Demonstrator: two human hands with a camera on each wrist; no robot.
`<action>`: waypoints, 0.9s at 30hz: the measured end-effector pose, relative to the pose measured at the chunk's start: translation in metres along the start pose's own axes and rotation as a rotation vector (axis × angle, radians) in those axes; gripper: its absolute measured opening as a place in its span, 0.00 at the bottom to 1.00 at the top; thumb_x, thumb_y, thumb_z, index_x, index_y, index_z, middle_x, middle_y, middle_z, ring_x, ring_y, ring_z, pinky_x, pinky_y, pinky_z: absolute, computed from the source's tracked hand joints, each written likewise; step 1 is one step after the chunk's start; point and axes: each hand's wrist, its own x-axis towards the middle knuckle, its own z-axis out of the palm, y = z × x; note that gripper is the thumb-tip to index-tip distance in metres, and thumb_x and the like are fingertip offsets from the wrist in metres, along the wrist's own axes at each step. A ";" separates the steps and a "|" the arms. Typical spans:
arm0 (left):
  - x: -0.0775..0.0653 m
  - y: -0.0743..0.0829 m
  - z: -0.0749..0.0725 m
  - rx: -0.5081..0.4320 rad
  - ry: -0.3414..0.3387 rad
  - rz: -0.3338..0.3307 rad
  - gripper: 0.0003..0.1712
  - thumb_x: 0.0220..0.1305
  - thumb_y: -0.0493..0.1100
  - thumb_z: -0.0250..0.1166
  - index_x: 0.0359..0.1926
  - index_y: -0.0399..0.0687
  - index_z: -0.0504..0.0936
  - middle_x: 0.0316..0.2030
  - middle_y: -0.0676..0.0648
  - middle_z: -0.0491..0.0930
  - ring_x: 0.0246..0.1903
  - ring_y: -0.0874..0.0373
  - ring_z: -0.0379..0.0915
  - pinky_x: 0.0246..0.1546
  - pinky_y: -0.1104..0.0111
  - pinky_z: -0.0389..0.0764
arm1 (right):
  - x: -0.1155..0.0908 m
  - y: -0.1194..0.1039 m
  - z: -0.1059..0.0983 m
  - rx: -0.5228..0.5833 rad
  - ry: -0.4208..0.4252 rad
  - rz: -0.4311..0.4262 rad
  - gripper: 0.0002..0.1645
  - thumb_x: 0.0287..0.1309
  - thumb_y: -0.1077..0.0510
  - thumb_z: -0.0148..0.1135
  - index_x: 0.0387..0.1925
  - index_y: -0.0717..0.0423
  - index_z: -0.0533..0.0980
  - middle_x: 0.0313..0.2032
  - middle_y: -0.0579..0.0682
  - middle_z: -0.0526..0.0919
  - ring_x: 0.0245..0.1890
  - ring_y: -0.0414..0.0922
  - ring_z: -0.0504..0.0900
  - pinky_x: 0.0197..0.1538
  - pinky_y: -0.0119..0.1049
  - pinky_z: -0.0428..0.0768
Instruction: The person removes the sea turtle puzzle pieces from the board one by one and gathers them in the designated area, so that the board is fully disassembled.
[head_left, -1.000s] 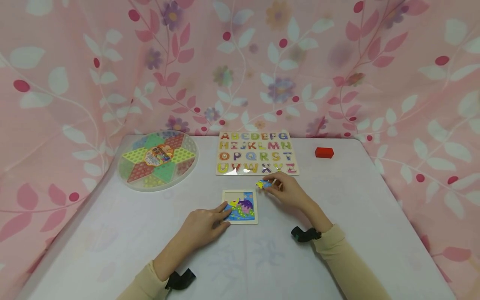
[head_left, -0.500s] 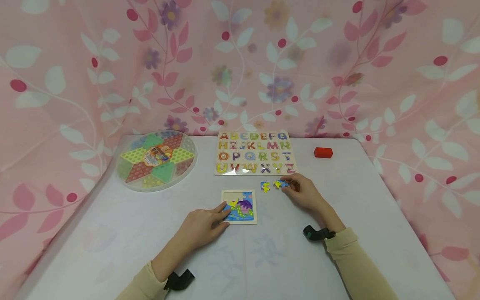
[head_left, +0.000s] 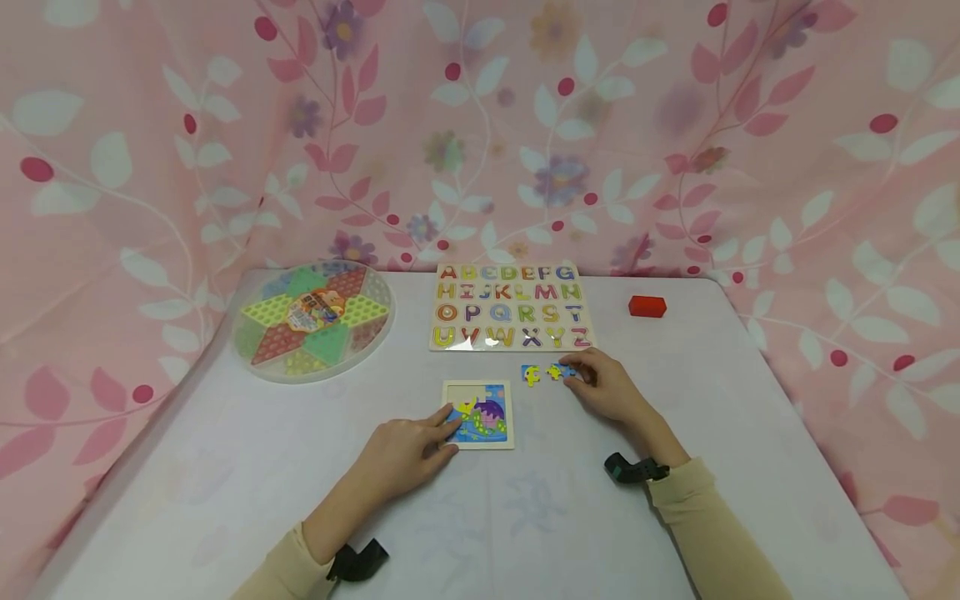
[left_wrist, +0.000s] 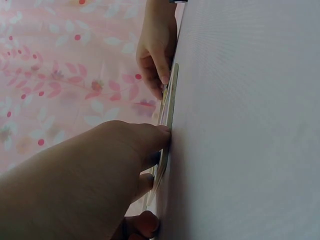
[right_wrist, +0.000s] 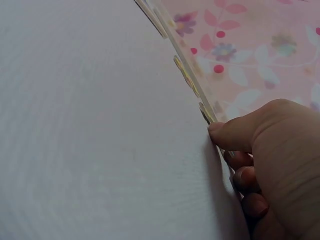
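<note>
Head view: right hand (head_left: 611,387), shifted rightward, pinches jigsaw piece (head_left: 556,372) beside loose piece (head_left: 530,374); left hand (head_left: 407,447), spread, steadies still-gapped frame (head_left: 511,421).

Soft, fairly dim light spreads evenly over the tablecloth (head_left: 525,533). Beyond the right hand (head_left: 603,387), small white glare spots shine along the near row of the alphabet board (head_left: 513,304). The puzzle piece (head_left: 558,372) at its fingertips lacks fine detail. The wrist views are greyer, with diffuse shadows on the cloth beside both hands; the left hand (head_left: 411,448) looms dark there. Behind the hands, the curtain (head_left: 480,125) looks soft, its pattern partly blurred.
</note>
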 end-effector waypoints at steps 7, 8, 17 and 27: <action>0.001 0.001 -0.002 -0.004 0.000 0.007 0.24 0.71 0.56 0.70 0.62 0.54 0.88 0.64 0.48 0.83 0.15 0.70 0.52 0.25 0.65 0.76 | 0.001 -0.002 0.002 0.000 0.003 0.021 0.18 0.67 0.61 0.71 0.57 0.56 0.84 0.39 0.50 0.76 0.39 0.46 0.72 0.41 0.35 0.69; 0.001 0.000 -0.002 -0.004 0.000 0.007 0.24 0.71 0.56 0.70 0.62 0.54 0.88 0.64 0.48 0.83 0.15 0.70 0.53 0.26 0.64 0.78 | 0.001 -0.003 0.002 -0.002 0.003 0.022 0.18 0.66 0.61 0.71 0.57 0.56 0.84 0.39 0.50 0.76 0.39 0.46 0.72 0.41 0.35 0.69; 0.000 0.000 -0.001 -0.002 -0.003 0.004 0.24 0.71 0.56 0.70 0.62 0.54 0.88 0.64 0.48 0.83 0.15 0.70 0.54 0.26 0.64 0.77 | 0.001 -0.006 0.001 0.003 -0.002 0.043 0.19 0.65 0.60 0.72 0.57 0.55 0.84 0.41 0.50 0.76 0.39 0.46 0.72 0.41 0.35 0.69; 0.000 0.000 -0.001 0.001 -0.002 0.005 0.23 0.71 0.56 0.70 0.62 0.54 0.88 0.64 0.48 0.83 0.15 0.70 0.55 0.26 0.65 0.77 | -0.001 -0.007 -0.005 0.070 -0.009 0.112 0.21 0.67 0.57 0.71 0.60 0.55 0.83 0.40 0.51 0.78 0.41 0.48 0.74 0.42 0.36 0.71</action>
